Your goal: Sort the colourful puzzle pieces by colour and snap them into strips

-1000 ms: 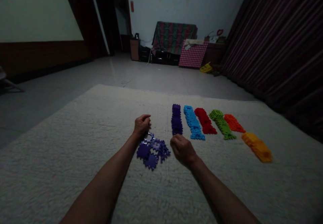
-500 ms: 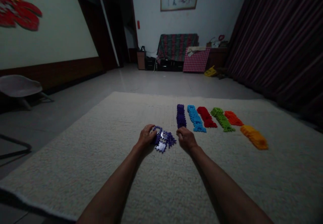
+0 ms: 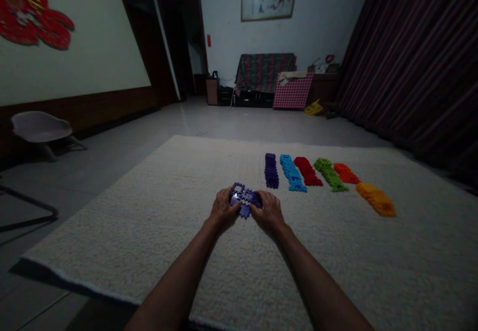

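On a cream carpet (image 3: 186, 186) lies a small heap of purple toothed plastic pieces (image 3: 244, 199). My left hand (image 3: 223, 209) cups the heap from the left and my right hand (image 3: 267, 210) presses in from the right, fingers curled around the pieces. Beyond them lie rows of like pieces: a purple row (image 3: 271, 170), a blue row (image 3: 293, 172), a red row (image 3: 307, 171), a green row (image 3: 330, 174), an orange-red row (image 3: 346, 173) and a yellow-orange row (image 3: 375, 199).
A pale chair (image 3: 41, 128) stands at the left by the wall. Dark striped curtains (image 3: 421, 57) run along the right. At the far wall are a covered cabinet (image 3: 263, 72) and a checked board (image 3: 292, 90). Grey floor surrounds the carpet.
Both hands have closed in on the purple heap and gathered it together between them. The camera view has tilted up, so the room shows more.
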A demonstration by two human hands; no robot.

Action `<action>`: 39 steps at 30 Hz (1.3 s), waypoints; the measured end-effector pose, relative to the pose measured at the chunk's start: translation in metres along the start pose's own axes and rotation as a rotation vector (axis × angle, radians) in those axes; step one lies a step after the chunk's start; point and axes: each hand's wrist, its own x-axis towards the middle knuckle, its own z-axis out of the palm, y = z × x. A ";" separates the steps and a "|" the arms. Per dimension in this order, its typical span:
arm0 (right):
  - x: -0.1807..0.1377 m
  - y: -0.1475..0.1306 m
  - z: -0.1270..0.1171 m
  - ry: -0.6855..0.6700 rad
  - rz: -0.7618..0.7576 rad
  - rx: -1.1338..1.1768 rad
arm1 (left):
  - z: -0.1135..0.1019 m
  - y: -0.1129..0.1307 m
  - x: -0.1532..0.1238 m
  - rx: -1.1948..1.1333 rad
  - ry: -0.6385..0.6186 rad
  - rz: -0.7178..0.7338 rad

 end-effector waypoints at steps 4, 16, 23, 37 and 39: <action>0.004 0.004 0.003 -0.005 -0.015 0.035 | 0.001 0.000 0.000 0.024 0.023 -0.011; 0.013 -0.007 0.018 -0.018 -0.078 0.141 | -0.012 0.010 0.004 -0.109 0.144 -0.035; 0.011 -0.006 0.013 0.061 -0.134 0.261 | -0.001 0.025 0.018 -0.185 0.110 -0.022; 0.012 -0.006 0.011 0.035 -0.084 0.230 | 0.009 0.021 0.039 -0.211 0.090 -0.033; 0.012 -0.006 0.011 0.027 -0.080 0.210 | 0.006 0.010 0.041 -0.150 0.153 -0.071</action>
